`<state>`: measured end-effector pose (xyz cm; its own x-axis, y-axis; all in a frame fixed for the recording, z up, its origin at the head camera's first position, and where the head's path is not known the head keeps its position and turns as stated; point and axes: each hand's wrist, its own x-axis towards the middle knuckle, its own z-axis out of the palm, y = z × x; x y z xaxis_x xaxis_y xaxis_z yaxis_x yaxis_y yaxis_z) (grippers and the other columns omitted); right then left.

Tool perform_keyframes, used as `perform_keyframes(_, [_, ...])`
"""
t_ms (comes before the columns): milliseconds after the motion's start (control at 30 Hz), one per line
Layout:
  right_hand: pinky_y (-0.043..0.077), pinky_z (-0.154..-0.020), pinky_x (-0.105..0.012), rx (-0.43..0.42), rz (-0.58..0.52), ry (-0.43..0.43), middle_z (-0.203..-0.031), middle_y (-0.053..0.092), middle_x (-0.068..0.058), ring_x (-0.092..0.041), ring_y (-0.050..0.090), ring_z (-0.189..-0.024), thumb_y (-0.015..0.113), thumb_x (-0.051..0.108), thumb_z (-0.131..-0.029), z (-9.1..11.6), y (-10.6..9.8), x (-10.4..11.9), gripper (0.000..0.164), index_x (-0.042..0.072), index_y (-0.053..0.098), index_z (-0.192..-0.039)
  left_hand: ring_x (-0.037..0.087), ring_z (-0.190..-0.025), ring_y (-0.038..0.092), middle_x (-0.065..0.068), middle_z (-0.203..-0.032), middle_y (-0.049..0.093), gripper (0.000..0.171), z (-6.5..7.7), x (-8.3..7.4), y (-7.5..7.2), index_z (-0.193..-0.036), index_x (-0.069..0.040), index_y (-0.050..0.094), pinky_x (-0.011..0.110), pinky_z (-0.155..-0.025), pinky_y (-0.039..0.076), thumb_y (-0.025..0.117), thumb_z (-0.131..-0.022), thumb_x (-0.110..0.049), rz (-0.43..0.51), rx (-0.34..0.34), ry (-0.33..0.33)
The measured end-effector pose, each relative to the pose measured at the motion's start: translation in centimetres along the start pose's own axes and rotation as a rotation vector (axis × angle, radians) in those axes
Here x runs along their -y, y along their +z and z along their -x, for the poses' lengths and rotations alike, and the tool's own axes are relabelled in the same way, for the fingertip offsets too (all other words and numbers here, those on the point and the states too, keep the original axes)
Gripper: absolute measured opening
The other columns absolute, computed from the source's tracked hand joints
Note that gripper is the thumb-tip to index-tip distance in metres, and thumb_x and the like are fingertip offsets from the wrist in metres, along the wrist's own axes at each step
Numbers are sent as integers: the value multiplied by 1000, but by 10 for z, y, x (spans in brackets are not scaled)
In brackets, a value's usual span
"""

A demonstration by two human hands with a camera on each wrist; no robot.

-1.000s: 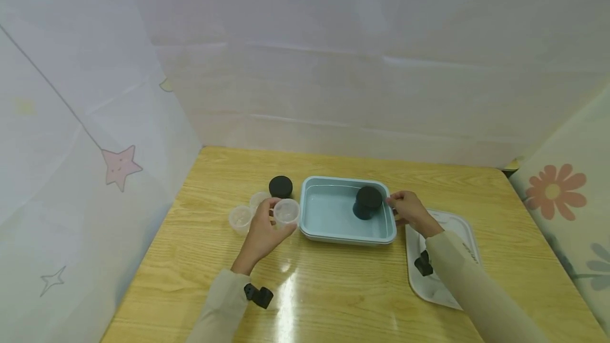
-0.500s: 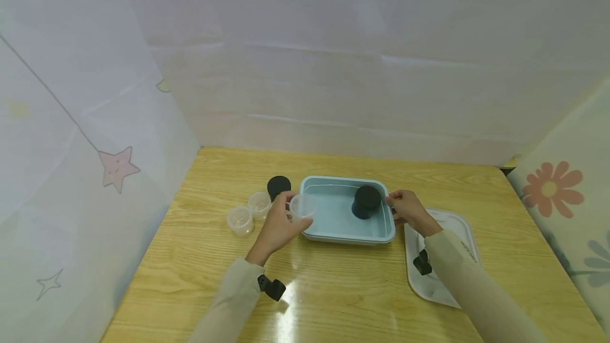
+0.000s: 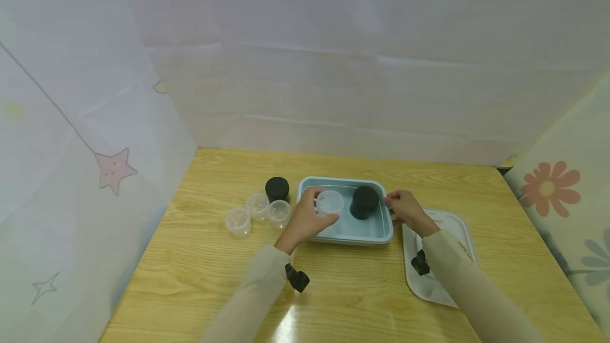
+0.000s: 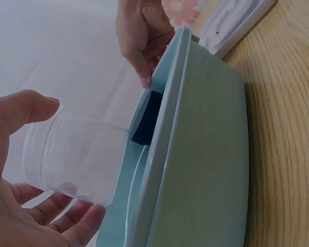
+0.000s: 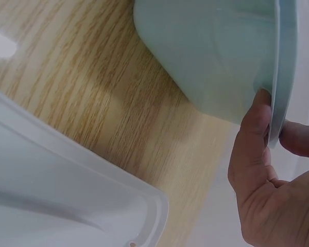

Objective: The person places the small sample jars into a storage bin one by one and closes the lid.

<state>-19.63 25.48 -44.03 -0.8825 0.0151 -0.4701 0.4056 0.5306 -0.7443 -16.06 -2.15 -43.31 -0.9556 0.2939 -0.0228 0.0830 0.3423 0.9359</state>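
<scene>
My left hand (image 3: 306,219) holds a clear plastic cup (image 4: 85,154) by its sides, thumb on one side and fingers curled round the other. The cup hangs over the light blue tub (image 3: 350,238), its base near the tub's rim in the left wrist view. A black-lidded jar (image 3: 365,199) stands inside the tub at the right end. At that end my right hand (image 5: 278,175) pinches the tub's rim between thumb and fingers.
Left of the tub, several clear cups (image 3: 238,221) stand on the wooden table (image 3: 200,274) beside another black-lidded jar (image 3: 277,188). A white lid-like tray (image 3: 431,285) lies under the right forearm. A pale sheet wall (image 3: 343,94) rises behind the table.
My left hand has carried the clear cup rightward, from beside the tub to over it. Another cup it had covered now shows on the table. The right hand stays at the rim.
</scene>
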Motion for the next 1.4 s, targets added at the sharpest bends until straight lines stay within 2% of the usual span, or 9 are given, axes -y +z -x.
perform_keyframes(133, [57, -67, -35, 5, -13, 12, -109, 51, -18, -22, 57, -89, 42, 19, -102, 0, 1, -2, 38, -10, 40, -126, 24, -106, 51, 9, -124, 49, 64, -7, 2, 10, -132, -9, 42, 39, -85, 48, 75, -80, -28, -13, 18, -6])
perform_keyframes(367, [57, -68, -36, 12, -12, 5, -115, 50, -22, -25, 56, -94, 41, 19, -102, 0, 0, 1, 41, -11, 38, -129, 20, -100, 52, 10, -120, 51, 58, -19, 6, 27, -125, -7, 45, 35, -83, 48, 75, -79, -25, -53, 34, 20])
perform_keyframes(533, [57, -69, -35, 13, -4, 10, -117, 50, -22, -25, 57, -95, 41, 20, -102, 2, 0, 4, 42, -11, 38, -130, 21, -98, 52, 11, -120, 49, 60, -23, 4, 35, -125, -6, 44, 33, -79, 48, 75, -78, -24, -75, 55, 8])
perform_keyframes(833, [57, -70, -36, 5, -1, 9, -117, 50, -23, -26, 57, -96, 41, 19, -102, 5, 0, 6, 41, -11, 39, -130, 20, -97, 53, 13, -119, 48, 62, -28, 4, 50, -127, -4, 42, 32, -79, 48, 75, -78, -22, -140, 136, -25])
perform_keyframes(1167, [57, -72, -39, 2, -3, 17, -117, 51, -23, -26, 58, -95, 41, 19, -102, 2, 0, 6, 40, -10, 39, -129, 19, -99, 53, 11, -115, 55, 58, -34, 1, 55, -122, -3, 46, 31, -84, 47, 78, -76, -19, -218, 218, -6])
perform_keyframes(1400, [57, -69, -36, -5, -7, 43, -115, 51, -21, -25, 57, -95, 42, 20, -102, 0, 0, 5, 39, -9, 40, -129, 21, -108, 55, 10, -121, 56, 62, -39, -1, 60, -126, -5, 47, 32, -90, 47, 80, -75, -19, -249, 268, -43])
